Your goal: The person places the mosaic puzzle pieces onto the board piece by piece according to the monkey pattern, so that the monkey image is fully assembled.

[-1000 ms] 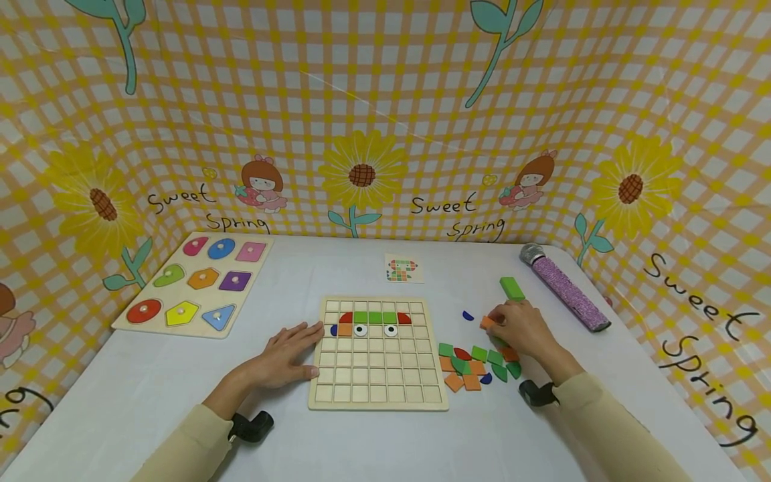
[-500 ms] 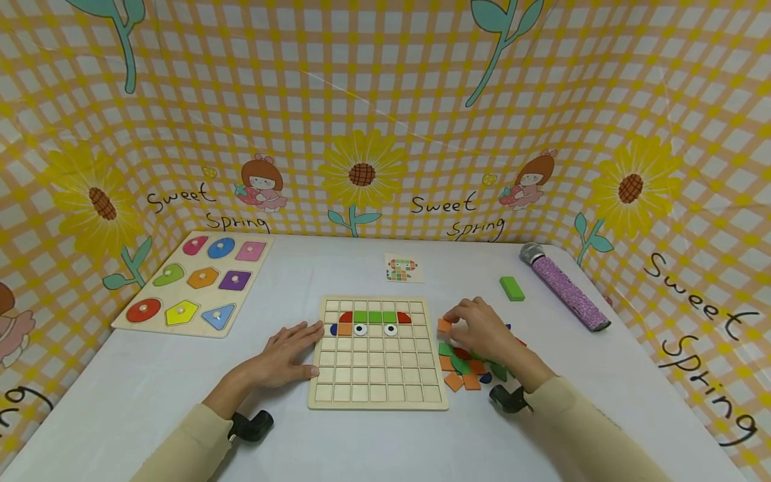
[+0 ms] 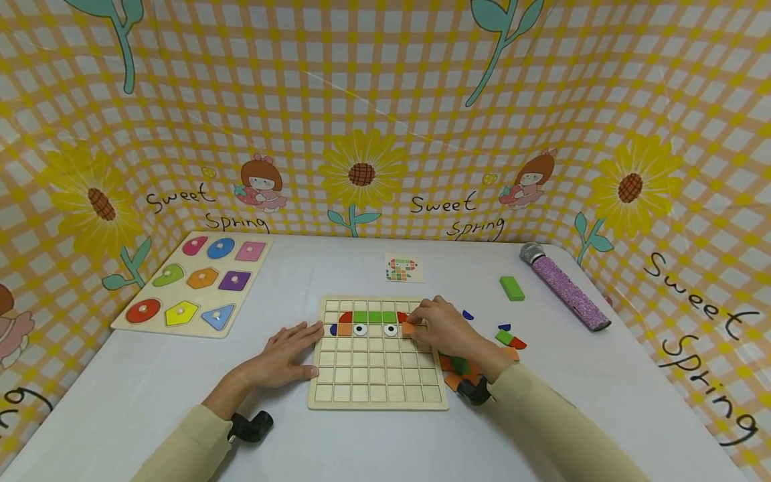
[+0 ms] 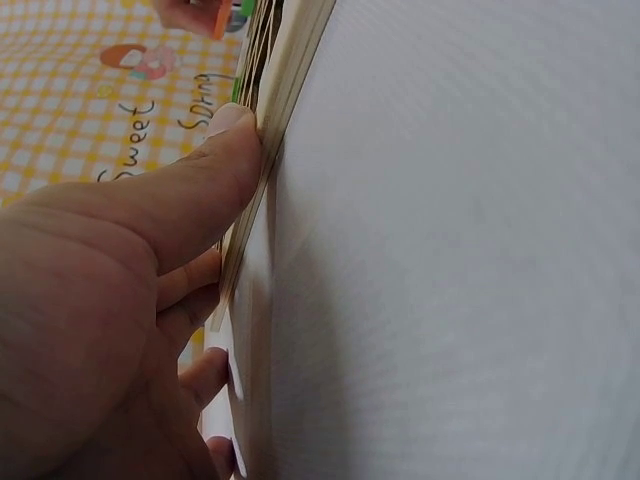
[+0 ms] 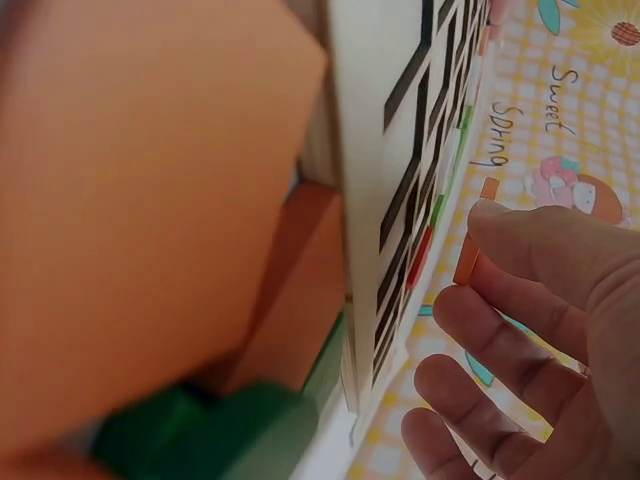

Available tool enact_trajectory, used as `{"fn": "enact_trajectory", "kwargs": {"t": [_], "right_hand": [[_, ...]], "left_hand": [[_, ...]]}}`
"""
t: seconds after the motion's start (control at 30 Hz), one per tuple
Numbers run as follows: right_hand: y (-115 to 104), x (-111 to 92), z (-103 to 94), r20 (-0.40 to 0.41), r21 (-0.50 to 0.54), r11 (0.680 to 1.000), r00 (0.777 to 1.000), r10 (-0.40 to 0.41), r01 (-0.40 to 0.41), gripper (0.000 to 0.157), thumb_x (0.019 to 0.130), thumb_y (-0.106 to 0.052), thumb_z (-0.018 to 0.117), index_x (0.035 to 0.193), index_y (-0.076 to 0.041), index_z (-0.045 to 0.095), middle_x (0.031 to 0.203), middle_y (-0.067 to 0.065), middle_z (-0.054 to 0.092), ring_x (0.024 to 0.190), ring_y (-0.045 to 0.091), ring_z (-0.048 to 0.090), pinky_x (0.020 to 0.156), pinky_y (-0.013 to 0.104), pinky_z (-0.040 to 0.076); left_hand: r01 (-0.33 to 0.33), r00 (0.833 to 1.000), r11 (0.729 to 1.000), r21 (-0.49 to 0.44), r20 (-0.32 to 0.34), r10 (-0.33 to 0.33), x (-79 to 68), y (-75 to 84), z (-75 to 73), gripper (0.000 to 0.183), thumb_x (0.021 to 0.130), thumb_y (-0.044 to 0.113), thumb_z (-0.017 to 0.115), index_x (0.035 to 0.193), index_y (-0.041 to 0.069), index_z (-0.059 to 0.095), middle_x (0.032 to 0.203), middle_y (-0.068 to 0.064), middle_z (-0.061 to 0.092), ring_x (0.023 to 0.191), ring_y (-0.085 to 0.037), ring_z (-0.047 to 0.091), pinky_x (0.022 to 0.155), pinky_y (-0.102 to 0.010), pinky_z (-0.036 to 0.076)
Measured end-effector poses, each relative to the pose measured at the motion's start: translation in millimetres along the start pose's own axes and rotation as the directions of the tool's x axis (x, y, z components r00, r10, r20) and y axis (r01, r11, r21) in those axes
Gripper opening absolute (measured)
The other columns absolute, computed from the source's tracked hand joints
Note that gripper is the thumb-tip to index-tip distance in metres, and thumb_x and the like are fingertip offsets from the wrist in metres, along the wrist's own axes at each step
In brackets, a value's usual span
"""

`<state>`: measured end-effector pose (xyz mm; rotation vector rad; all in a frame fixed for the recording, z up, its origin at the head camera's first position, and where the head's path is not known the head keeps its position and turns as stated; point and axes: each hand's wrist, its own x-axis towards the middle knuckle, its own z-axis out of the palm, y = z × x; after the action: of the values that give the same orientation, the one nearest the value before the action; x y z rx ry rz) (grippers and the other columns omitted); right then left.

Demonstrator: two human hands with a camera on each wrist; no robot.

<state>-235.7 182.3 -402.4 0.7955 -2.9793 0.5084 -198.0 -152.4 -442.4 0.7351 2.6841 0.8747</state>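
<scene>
My right hand [image 3: 448,329] pinches an orange square tile [image 5: 476,232] between thumb and finger, just above the right side of the wooden grid board [image 3: 378,393]. In the head view that tile is over the second row, right of a round eye tile [image 3: 390,329]. On the board lie a row of green tiles [image 3: 375,316] between red rounded end pieces, plus a second eye tile, an orange square and a blue half-round piece [image 3: 334,330]. My left hand [image 3: 280,358] rests at the board's left edge, its thumb [image 4: 215,165] and fingertips touching the rim.
Loose orange, green, red and blue tiles [image 3: 460,365] lie right of the board, partly under my right wrist. A picture card [image 3: 403,268] lies behind the board. A green block [image 3: 512,288] and glittery microphone [image 3: 566,288] are at right, a shape puzzle [image 3: 195,284] at far left.
My right hand has carried the orange square tile leftward from the loose tiles to over the board. The left hand stays at the board's edge.
</scene>
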Motion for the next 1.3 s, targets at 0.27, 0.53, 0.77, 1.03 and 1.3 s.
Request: {"fn": "enact_trajectory", "kwargs": {"t": [0.27,0.53,0.77,1.03,1.3], "right_hand": [[2,7,7.5,-0.001,-0.021,1.000,1.000,-0.018,0.018,0.020,0.080,-0.015,0.069,0.099,-0.012,0.073,0.098,0.001,0.066,0.082,0.016,0.044,0.073,0.030,0.037],[3,10,10.9,0.009,-0.088,0.996,1.000,-0.006,0.007,0.021,0.080,-0.021,0.074,0.100,-0.013,0.073,0.098,0.000,0.066,0.085,0.016,0.046,0.074,0.031,0.040],[2,10,11.6,0.006,-0.090,0.996,1.000,-0.007,0.008,0.023,0.078,-0.021,0.076,0.100,-0.013,0.073,0.100,0.002,0.066,0.085,0.018,0.047,0.074,0.032,0.040],[4,8,11.0,-0.003,-0.091,0.996,1.000,0.010,-0.010,0.024,0.079,-0.023,0.075,0.101,-0.013,0.073,0.101,0.002,0.066,0.087,0.018,0.047,0.076,0.032,0.041],[3,3,7.5,-0.010,-0.110,0.991,0.997,0.078,-0.079,0.021,0.078,-0.028,0.076,0.095,-0.015,0.074,0.092,-0.001,0.064,0.081,0.017,0.045,0.073,0.032,0.039]], "left_hand": [[-0.007,1.000,1.000,0.001,-0.003,0.007,-0.4,0.5,-0.1,0.073,0.088,0.033,0.064,0.147,0.007,0.031,0.157,-0.010,0.024,0.145,-0.039,0.013,0.113,-0.066,0.003],[-0.012,1.000,1.000,-0.001,-0.004,0.012,-1.1,0.4,-0.6,0.073,0.088,0.033,0.064,0.148,0.007,0.031,0.157,-0.011,0.024,0.145,-0.040,0.012,0.112,-0.066,0.003],[-0.008,1.000,1.000,-0.003,-0.002,0.008,-1.0,1.6,-0.1,0.073,0.088,0.031,0.065,0.148,0.008,0.030,0.157,-0.010,0.024,0.145,-0.039,0.012,0.113,-0.065,0.003],[-0.012,1.000,1.000,-0.007,0.000,0.012,-1.8,1.6,-0.5,0.073,0.088,0.032,0.064,0.148,0.007,0.030,0.157,-0.011,0.024,0.145,-0.040,0.012,0.112,-0.066,0.003],[0.002,1.000,1.000,-0.015,0.004,-0.002,-0.7,1.1,0.5,0.074,0.088,0.033,0.065,0.148,0.009,0.029,0.158,-0.010,0.023,0.146,-0.039,0.011,0.112,-0.066,0.002]]}}
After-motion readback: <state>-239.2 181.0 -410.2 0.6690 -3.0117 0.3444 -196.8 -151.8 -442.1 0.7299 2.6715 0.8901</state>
